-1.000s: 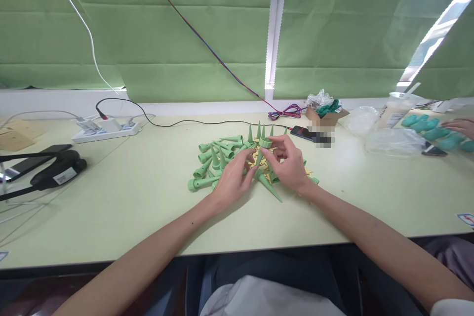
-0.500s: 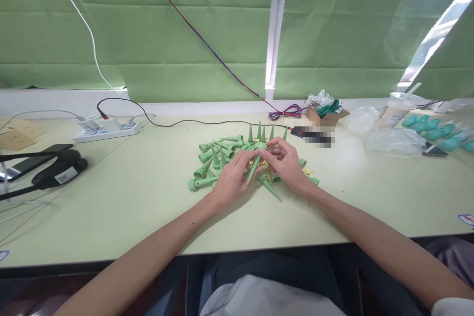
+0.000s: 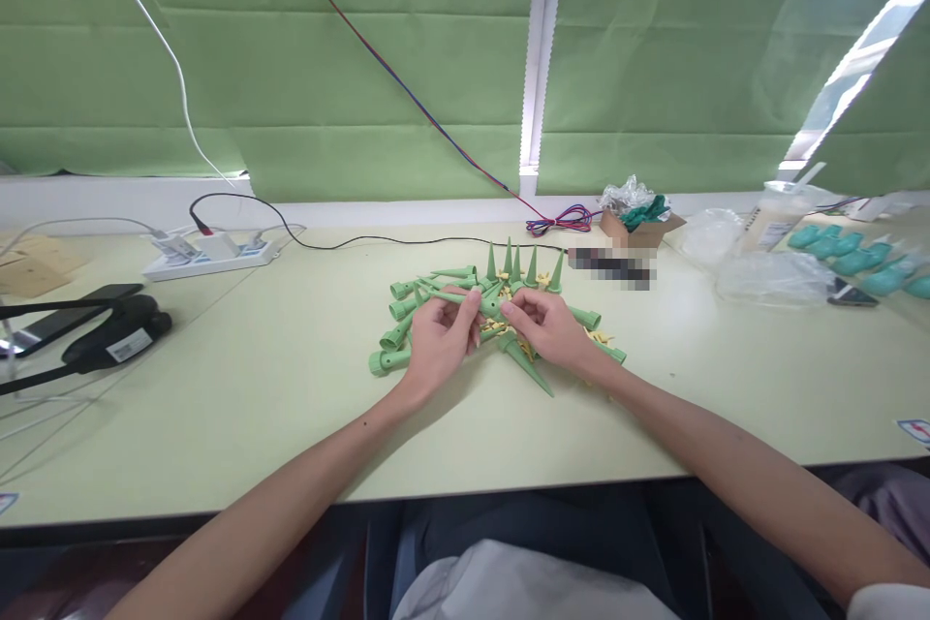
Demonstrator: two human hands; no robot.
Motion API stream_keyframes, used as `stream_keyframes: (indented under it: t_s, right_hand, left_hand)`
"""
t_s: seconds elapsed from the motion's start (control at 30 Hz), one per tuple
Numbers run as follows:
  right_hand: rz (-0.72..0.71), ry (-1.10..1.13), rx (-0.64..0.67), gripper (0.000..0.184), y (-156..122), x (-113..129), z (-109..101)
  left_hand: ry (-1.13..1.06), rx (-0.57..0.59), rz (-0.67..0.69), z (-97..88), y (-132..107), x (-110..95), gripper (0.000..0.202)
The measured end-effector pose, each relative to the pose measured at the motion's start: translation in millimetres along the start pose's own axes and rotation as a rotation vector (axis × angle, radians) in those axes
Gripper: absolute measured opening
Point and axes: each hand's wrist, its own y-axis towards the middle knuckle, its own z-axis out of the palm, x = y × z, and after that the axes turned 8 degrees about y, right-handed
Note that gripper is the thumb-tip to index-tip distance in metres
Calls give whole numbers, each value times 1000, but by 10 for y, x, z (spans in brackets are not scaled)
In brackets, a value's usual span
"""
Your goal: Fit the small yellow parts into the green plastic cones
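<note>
Between my two hands, just above a pile, lies a green plastic spike (image 3: 491, 307) held nearly level. Its narrow end points left, and its wider end with a small dark hole faces right. My left hand (image 3: 442, 341) is closed around its body, thumb on top. At the wide end my right hand (image 3: 553, 327) pinches with thumb and forefinger; any small piece between those fingers is hidden. Several like spikes lie left of my hands, among them a capped one (image 3: 392, 360). Behind, upright cones (image 3: 533, 267) stand in a row. Small yellow pieces (image 3: 602, 337) lie scattered beneath and beside my right hand.
A loose green cone (image 3: 529, 368) lies in front of my hands. Toward the back are a power strip (image 3: 218, 254), a cardboard box (image 3: 639, 231), a pixelated dark device (image 3: 610, 263) with a cable and a drink cup (image 3: 774, 218). A black strapped object (image 3: 120, 329) lies left.
The spike has turned from pointing down toward me to lying level with its tip to the left. My left hand has shifted left and regripped it; my right hand has moved slightly lower.
</note>
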Motion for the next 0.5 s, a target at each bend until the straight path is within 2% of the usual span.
stream_keyframes:
  t_s: [0.13, 0.33, 0.5]
  right_hand:
    - [10, -49, 37, 44, -10, -15, 3]
    - [25, -35, 41, 46, -20, 3, 8]
    - [30, -37, 40, 48, -16, 29, 18]
  left_hand:
    - [-16, 10, -31, -4, 7, -42, 40]
    - [-1, 35, -14, -10, 9, 17, 37]
    - [15, 108, -36, -5, 16, 37, 38]
